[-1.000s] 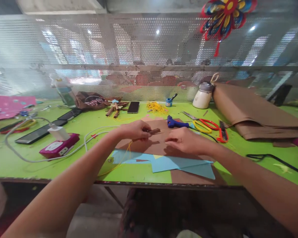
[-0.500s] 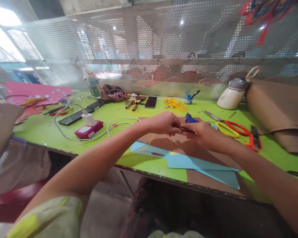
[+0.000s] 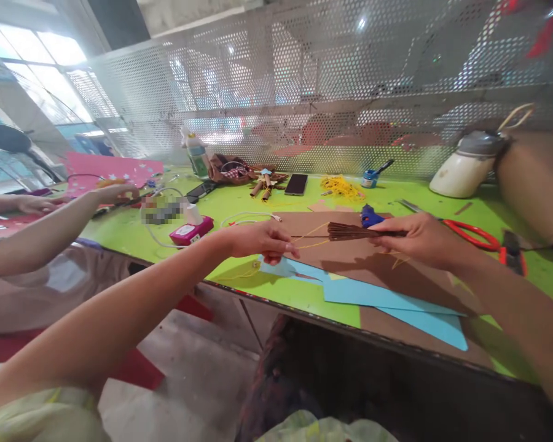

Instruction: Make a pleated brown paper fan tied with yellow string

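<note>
My right hand is closed around the narrow end of a bundle of brown paper strips, whose fringed end spreads toward the left. My left hand is closed in a pinch on yellow string, which stretches across to the bundle. A thin dark strand also runs between the bundle and my left fingers; its kind is unclear. Below both hands lie a brown paper sheet and light blue folded paper. Just behind the bundle is a blue tool, partly hidden.
Red-handled scissors and a dark cutting tool lie at right, near a cream jug. Behind are a phone, tangled yellow string and a paint jar. A pink power adapter and another person's arm are at left.
My hands were together and have moved apart, drawing the yellow string between them. The bundle's fringed end now shows. The view has shifted left, and the other person's arm reaches farther over the table.
</note>
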